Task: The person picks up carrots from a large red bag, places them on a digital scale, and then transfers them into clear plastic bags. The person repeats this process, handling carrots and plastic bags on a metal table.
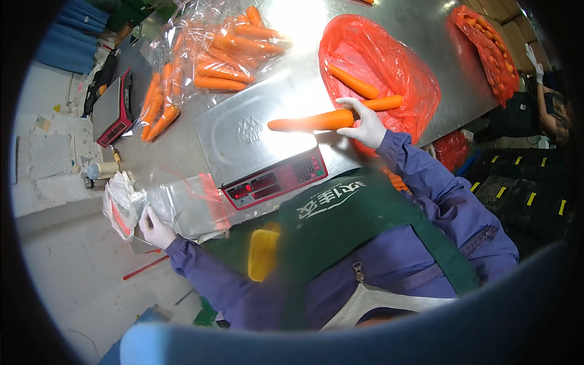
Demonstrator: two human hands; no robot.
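My right hand (364, 122), in a white glove, grips a carrot (312, 121) by its thick end over the steel pan of a digital scale (228, 123). Behind that hand a red plastic bag (397, 59) lies with its mouth spread, two more carrots (353, 82) inside. My left hand (155, 226), also gloved, pinches the edge of a clear plastic bag (182, 200) in a stack left of the scale's display. Clear bags filled with carrots (221, 75) lie beyond the scale. The scale's red display is lit.
A second scale (112, 112) stands at the far left, near a bottle (102, 170). At the right edge of the steel table (417, 23) lies a red bag of small orange produce (490, 50). Black crates (520, 182) stand at the right, below another person's gloved hand (534, 64).
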